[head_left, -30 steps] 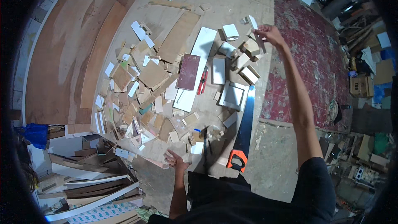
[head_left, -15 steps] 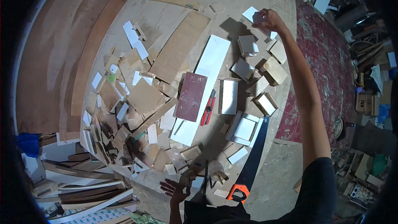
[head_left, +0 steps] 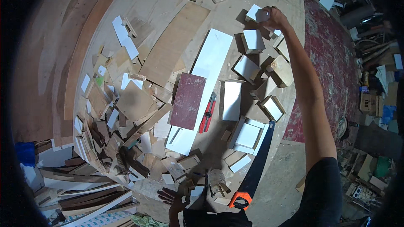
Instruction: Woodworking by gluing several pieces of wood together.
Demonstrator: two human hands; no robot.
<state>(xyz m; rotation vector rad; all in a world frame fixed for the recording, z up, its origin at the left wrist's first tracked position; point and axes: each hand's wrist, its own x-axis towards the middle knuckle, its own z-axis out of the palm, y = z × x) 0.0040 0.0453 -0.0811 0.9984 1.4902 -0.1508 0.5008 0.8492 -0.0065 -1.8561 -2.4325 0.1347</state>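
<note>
Far out at the upper right, my right hand [head_left: 274, 18] closes its fingers on a small white-faced wooden block [head_left: 253, 12] standing on the table. Its fingertips are partly hidden. Just nearer stand more white-faced blocks [head_left: 253, 41], [head_left: 246, 68], and a bare wooden block [head_left: 281, 71]. Low on the left of my body, my left hand [head_left: 171, 198] has its fingers spread and holds nothing. Beside it lies a small wooden offcut [head_left: 185, 187]; whether they touch I cannot tell.
A handsaw [head_left: 257, 164] with an orange handle lies at the right edge. A maroon board [head_left: 188, 101] rests across a long white plank [head_left: 215, 52], beside a red-and-black hand tool [head_left: 208, 112]. Scrap wood [head_left: 135, 101] is heaped on the left. White-faced frames [head_left: 248, 135] sit nearer.
My right hand has come down slightly at the far right, onto the white-faced block. The view has shifted a little. My left hand stays low with fingers spread.
</note>
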